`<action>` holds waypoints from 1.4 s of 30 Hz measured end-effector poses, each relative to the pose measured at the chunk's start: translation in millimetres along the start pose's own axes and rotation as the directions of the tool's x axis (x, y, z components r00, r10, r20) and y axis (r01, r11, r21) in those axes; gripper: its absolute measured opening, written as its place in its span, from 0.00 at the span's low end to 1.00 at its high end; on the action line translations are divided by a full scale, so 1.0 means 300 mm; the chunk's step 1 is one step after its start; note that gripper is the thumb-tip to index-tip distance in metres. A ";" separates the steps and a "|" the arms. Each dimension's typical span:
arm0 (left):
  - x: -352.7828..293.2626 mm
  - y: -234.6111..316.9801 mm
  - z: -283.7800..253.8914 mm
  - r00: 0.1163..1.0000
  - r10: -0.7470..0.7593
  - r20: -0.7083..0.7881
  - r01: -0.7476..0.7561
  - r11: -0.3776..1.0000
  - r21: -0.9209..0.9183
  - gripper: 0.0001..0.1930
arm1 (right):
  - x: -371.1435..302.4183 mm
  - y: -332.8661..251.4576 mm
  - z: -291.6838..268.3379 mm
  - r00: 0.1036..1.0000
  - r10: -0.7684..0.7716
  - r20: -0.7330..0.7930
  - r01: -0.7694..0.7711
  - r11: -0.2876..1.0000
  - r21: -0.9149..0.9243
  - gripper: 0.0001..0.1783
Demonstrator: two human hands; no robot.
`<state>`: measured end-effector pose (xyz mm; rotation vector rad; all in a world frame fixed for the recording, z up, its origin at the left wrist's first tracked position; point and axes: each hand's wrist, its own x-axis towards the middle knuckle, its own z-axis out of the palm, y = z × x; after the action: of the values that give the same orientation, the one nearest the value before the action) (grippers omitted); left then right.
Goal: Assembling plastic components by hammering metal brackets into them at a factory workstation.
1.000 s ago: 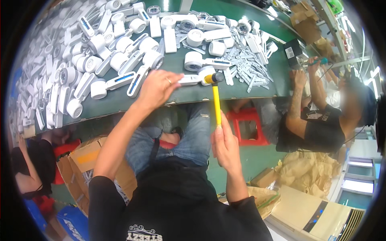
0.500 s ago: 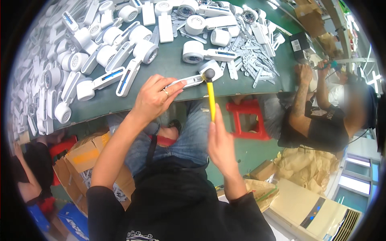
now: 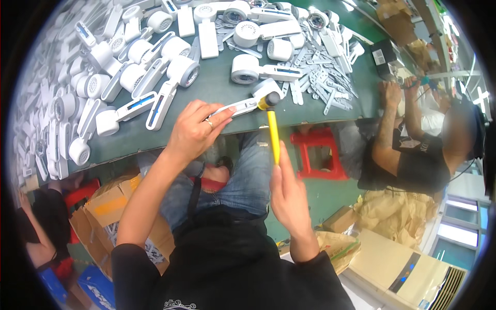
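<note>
My left hand (image 3: 192,132) is closed around the handle of a white handheld fan-like device (image 3: 242,108), holding it down near the table's front edge. Its round head (image 3: 266,87) points away to the right. In my right hand (image 3: 290,204) is a hammer (image 3: 274,135) with a yellow handle and a dark head. The hammer head lies over the joint between the device's handle and its round head, so whether they touch is hard to tell. Just beyond, another white device (image 3: 264,71) with a dark blue strip along its handle lies on its side.
Many similar white devices (image 3: 137,75) heap across the left and back of the green table (image 3: 206,85). Loose grey strips (image 3: 328,85) pile at the right. A co-worker (image 3: 413,150) sits at right, past a red stool (image 3: 319,155). An open carton (image 3: 111,206) stands at lower left.
My right hand has come down toward me, and the hammer's head sits slightly lower over the device. The left hand keeps its hold on the handle. The view has shifted a little.
</note>
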<state>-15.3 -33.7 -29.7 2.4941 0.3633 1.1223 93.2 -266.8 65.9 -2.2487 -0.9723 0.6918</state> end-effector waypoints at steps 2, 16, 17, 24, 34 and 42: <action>-0.007 0.012 -0.021 1.000 -0.015 0.017 0.015 1.000 -0.017 0.18 | -0.054 -0.062 -0.034 1.000 0.003 -0.028 0.001 0.990 0.140 0.33; -0.005 0.016 0.010 0.954 -0.296 0.038 0.297 0.932 -0.208 0.38 | 0.040 0.054 0.061 0.988 -0.151 0.042 0.155 0.980 -0.123 0.34; -0.009 0.017 -0.003 0.963 -0.256 0.083 0.267 0.951 -0.154 0.35 | 0.042 0.061 0.036 0.986 -0.165 0.020 0.166 0.985 -0.053 0.35; -0.060 0.038 -0.090 0.997 -0.073 -0.010 0.070 0.981 -0.179 0.19 | 0.459 0.100 -0.178 0.897 -0.310 -0.315 0.262 0.947 -0.185 0.36; -0.255 0.063 -0.669 0.827 -0.398 -0.398 0.471 0.876 0.104 0.19 | 0.807 0.224 -0.274 0.877 -0.469 -0.107 0.408 0.843 -0.352 0.27; -0.170 -0.675 -1.258 0.469 -0.542 -0.697 0.797 0.600 0.068 0.23 | 0.556 0.030 -0.263 0.940 -0.280 -0.195 0.291 0.956 0.031 0.23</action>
<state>-350.0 216.3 77.2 1.7608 1.7833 1.5300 248.6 -167.8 76.8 -2.0226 -1.1360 0.3663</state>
